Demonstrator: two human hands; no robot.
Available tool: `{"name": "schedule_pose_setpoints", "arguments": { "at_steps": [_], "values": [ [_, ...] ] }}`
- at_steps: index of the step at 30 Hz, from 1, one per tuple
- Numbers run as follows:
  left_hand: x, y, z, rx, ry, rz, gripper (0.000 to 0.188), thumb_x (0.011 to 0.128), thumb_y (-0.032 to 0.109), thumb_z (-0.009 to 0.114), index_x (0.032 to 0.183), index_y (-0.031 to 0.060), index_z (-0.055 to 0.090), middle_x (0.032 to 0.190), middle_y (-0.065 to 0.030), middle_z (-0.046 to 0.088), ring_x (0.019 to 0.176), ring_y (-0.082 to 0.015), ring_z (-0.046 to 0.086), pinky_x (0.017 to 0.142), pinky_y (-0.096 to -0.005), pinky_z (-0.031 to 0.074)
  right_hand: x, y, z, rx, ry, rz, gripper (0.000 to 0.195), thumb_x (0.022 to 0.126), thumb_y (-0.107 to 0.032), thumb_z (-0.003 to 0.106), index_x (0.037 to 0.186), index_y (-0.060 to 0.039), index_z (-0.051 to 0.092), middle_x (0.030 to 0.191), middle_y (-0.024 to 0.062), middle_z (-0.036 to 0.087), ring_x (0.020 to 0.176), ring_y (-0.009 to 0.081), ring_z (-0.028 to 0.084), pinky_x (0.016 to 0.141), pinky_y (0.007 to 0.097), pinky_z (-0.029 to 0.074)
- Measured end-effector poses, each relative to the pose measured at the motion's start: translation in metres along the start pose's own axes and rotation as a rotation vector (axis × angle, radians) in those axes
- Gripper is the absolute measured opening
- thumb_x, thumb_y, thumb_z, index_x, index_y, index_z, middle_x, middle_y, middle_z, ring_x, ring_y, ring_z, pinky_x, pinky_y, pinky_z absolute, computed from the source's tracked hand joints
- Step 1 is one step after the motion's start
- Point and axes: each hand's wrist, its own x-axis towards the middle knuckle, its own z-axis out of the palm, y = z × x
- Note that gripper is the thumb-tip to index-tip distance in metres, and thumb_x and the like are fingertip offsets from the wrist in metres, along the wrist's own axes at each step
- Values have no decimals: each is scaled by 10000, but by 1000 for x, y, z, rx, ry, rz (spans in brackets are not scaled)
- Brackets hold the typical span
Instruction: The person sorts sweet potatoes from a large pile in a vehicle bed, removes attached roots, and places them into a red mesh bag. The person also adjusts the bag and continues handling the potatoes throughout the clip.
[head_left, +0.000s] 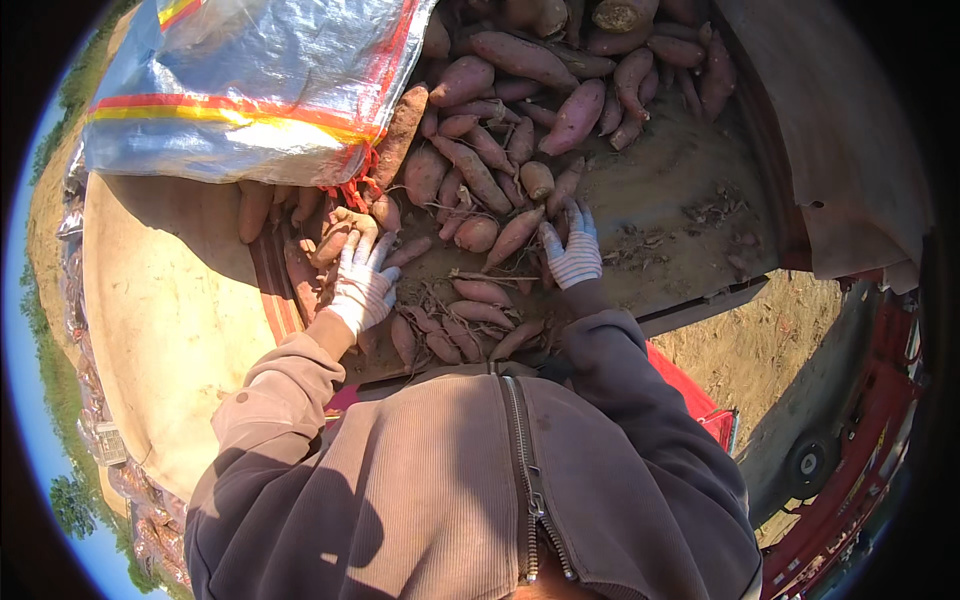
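My left hand (362, 289), in a white striped glove, lies with fingers spread against a knobbly sweet potato (332, 246) at the left side of the truck-like bed. My right hand (574, 251), gloved alike, reaches over the right edge of the heap. Its fingertips touch sweet potatoes beside a tapered one (514, 237); whether it grips any is hidden. Between my hands and my body lie several smaller sweet potatoes (480, 312) among dry roots. Ahead, the larger heap (472, 172) covers the soil-dusted bed floor (660, 202).
A shiny woven plastic sack (247, 82) with red and yellow stripes rests at the upper left. Tan padding (165, 300) covers the left side; a brown sheet (847, 135) hangs over the right wall. A red vehicle (847, 480) stands at the lower right. Filled bags (154, 525) line the far left.
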Motion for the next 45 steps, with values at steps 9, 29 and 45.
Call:
{"name": "schedule_pose_setpoints", "arguments": {
  "at_steps": [9, 29, 45],
  "values": [
    [2, 136, 93, -376, 321, 637, 294, 800, 233, 519, 1091, 251, 555, 1254, -88, 506, 1169, -329, 487, 1016, -549, 344, -93, -8, 8, -257, -150, -75, 763, 767, -465, 643, 1409, -163, 362, 1461, 314, 201, 1290, 539, 260, 1059, 591, 229],
    [-59, -2, 59, -135, 233, -144, 457, 742, 276, 665, 1185, 189, 587, 1273, -123, 489, 1226, -324, 427, 1060, -473, 302, -80, -128, 118, 57, -393, -24, 487, 834, -222, 659, 1269, -55, 515, 1475, 319, 162, 1320, 461, 314, 1056, 419, 349],
    [-40, -141, 29, -366, -171, -1215, 569, 749, 404, 736, 1186, 84, 560, 1164, -180, 618, 1098, -341, 583, 940, -418, 460, -121, -34, -55, -118, -257, -27, 251, 864, -60, 575, 1101, 15, 611, 1224, 198, 543, 1147, 332, 523, 982, 373, 414]
  ]
}}
